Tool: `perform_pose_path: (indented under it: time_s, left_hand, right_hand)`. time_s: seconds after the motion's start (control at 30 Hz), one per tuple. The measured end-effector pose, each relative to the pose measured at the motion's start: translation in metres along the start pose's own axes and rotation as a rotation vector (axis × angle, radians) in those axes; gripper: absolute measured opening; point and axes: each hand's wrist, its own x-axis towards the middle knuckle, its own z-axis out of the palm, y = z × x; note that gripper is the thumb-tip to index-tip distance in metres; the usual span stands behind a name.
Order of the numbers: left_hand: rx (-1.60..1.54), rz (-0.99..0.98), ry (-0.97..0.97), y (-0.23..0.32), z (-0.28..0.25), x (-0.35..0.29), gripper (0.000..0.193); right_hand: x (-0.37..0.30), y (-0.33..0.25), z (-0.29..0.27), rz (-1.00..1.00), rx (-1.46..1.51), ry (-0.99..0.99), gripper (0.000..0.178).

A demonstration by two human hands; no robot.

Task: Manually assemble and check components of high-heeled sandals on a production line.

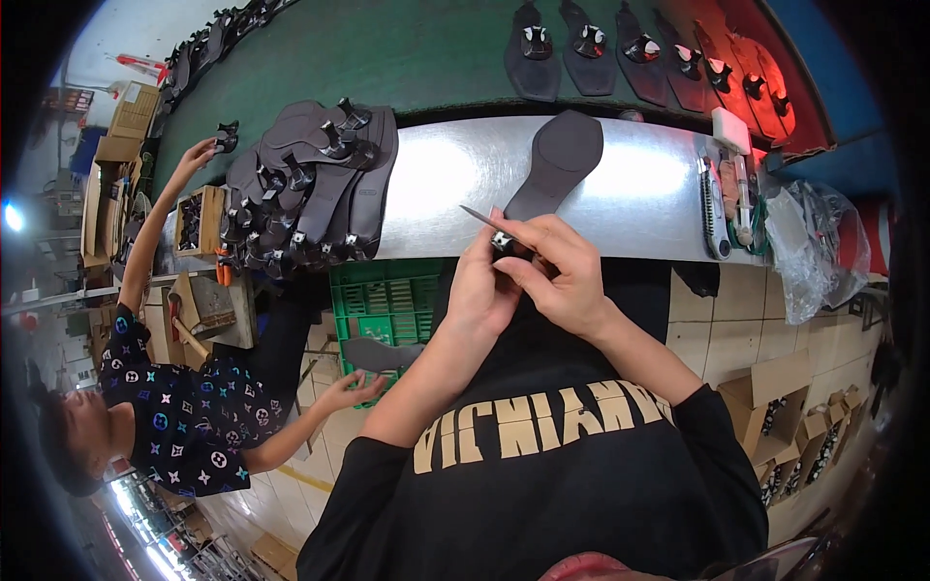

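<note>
In front of my chest both hands are closed round a small glossy black piece [503, 243] with pale spots, like the pieces on the soles. My left hand [475, 287] grips it from the left, its fingers partly hidden. From between the fingertips a slim dark pointed tool [474, 212] juts toward the upper left, in line with the index finger of my right hand [565, 272]. Its handle is hidden. My right thumb presses near the black piece. Just beyond my hands a dark grey shoe sole [568, 148] lies on the metal bench [446, 198].
Stacked soles with glossy black pieces [320, 184] cover the bench's left. Several more soles [588, 44] line the green surface beyond. A box cutter [715, 218] and plastic bag [812, 242] lie right. At left, a co-worker [184, 407] reaches; a green crate [383, 300] stands below.
</note>
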Motion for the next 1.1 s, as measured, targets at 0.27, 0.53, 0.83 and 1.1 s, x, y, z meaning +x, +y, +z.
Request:
perform_pose_path:
  time_s: [0.27,0.53,0.83,1.1]
  left_hand:
    - [0.224,0.288,0.133,-0.015,0.008,-0.003,0.028]
    - [0.435,0.597,0.042,0.012,0.010,-0.002,0.026]
    - [0.510,1.070,0.464,0.221,-0.031,-0.053,0.038]
    - [1.595,1.046,0.504,0.163,-0.154,-0.107,0.035]
  right_hand:
    - [0.006,0.008,0.001,-0.278,-0.171,0.134,0.038]
    - [0.003,0.004,0.006,-0.348,-0.209,0.078,0.044]
    - [0.007,0.003,-0.024,0.034,-0.179,0.080,0.048]
    - [-0.001,0.030,-0.037,0.168,-0.264,0.145,0.042]
